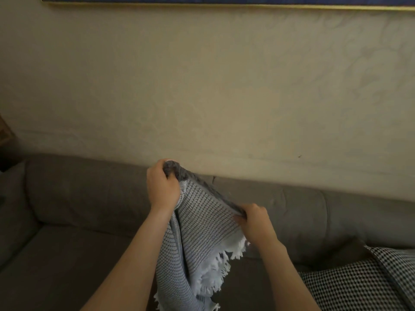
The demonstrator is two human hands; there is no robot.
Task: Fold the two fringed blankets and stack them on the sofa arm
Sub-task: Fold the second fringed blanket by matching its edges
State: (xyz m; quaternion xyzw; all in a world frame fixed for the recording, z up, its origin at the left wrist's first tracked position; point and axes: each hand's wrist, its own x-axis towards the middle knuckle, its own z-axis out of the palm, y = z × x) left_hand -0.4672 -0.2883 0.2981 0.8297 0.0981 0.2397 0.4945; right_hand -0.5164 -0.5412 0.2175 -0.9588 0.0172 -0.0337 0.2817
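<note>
A grey-and-white knitted blanket point(202, 225) with white fringe hangs in the air in front of the brown sofa point(78, 221). My left hand point(162, 187) grips its top edge at the higher end. My right hand point(256, 223) grips the same edge lower and to the right. The cloth is bunched and doubled between them, and its fringed lower part drops out of the bottom of the view. A black-and-white checked fabric point(363, 281), possibly the second blanket or a cushion, lies on the sofa seat at the lower right.
The sofa's back cushions point(314, 212) run along a beige wall point(202, 97). A gold-framed picture point(224, 2) hangs at the top. The sofa seat at the left point(56, 265) is bare. A dark object sits at the far left edge.
</note>
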